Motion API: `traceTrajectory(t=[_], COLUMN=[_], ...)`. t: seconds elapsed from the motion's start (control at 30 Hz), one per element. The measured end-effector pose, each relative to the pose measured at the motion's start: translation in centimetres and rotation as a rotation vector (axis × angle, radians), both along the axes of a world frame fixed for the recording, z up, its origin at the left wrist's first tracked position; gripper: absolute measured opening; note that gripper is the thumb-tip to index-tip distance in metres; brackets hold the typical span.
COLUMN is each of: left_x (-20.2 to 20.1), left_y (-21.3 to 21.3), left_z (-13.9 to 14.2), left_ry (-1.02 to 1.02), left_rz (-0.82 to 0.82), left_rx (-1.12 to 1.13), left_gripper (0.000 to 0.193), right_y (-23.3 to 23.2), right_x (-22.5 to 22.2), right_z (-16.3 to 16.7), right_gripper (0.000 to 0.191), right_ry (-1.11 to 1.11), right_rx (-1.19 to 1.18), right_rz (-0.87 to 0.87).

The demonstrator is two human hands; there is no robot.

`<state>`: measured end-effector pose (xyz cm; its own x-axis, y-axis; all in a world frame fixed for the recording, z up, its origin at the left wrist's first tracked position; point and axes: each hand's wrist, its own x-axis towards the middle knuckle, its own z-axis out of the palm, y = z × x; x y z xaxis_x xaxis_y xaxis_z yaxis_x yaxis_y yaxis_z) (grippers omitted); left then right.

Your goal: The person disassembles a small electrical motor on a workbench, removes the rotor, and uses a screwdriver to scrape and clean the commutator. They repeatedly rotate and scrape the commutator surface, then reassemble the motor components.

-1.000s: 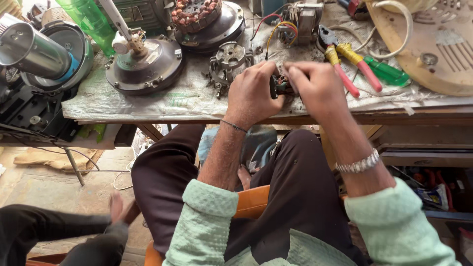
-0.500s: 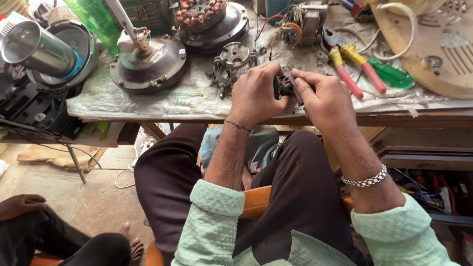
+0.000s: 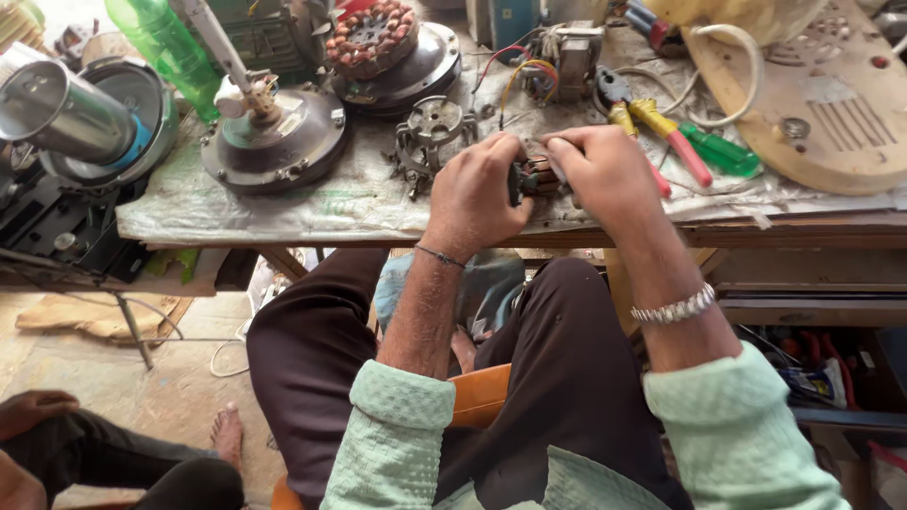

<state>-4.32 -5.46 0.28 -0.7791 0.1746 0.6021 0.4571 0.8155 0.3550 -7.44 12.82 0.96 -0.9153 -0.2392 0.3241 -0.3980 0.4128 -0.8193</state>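
Both hands meet over the front edge of the workbench (image 3: 283, 212). My left hand (image 3: 477, 194) and my right hand (image 3: 605, 170) are both closed around a small dark motor part with copper windings (image 3: 534, 178), which is mostly hidden between the fingers. A grey metal motor bracket (image 3: 430, 127) lies just left of my left hand. Pliers with yellow and red handles (image 3: 661, 132) lie just beyond my right hand.
On the bench stand a round fan motor housing with a shaft (image 3: 274, 137), a copper-wound stator (image 3: 378, 38), a green bottle (image 3: 165, 47), a green screwdriver (image 3: 723, 151) and a tan fan cover (image 3: 822, 104). Another person's leg and foot (image 3: 142, 458) are at lower left.
Both hands stay shut on the small motor part, shifting slightly on it. The view has tilted a little. The other person at lower left has moved their limbs.
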Motion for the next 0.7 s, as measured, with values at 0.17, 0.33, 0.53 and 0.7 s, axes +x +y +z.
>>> traceTrajectory(t=[0.17, 0.33, 0.53, 0.7], left_x=[0.1, 1.2, 1.8, 1.0], left_y=[0.3, -0.2, 0.7, 2.7], left_z=[0.2, 0.6, 1.8, 1.5], left_ry=[0.002, 0.22, -0.167, -0.238], left_rz=[0.027, -0.08, 0.13, 0.224], left_rx=[-0.071, -0.129, -0.132, -0.162], left_gripper=[0.04, 0.059, 0.051, 0.047], right_y=[0.6, 0.3, 0.4, 2.0], right_x=[-0.4, -0.5, -0.5, 1.2], right_z=[-0.2, -0.2, -0.5, -1.4], right_gripper=[0.029, 0.029, 0.029, 0.032], right_ry=[0.066, -0.09, -0.078, -0.126], right_rx=[0.053, 0.049, 0.042, -0.128], right_rz=[-0.001, -0.065, -0.079, 0.022])
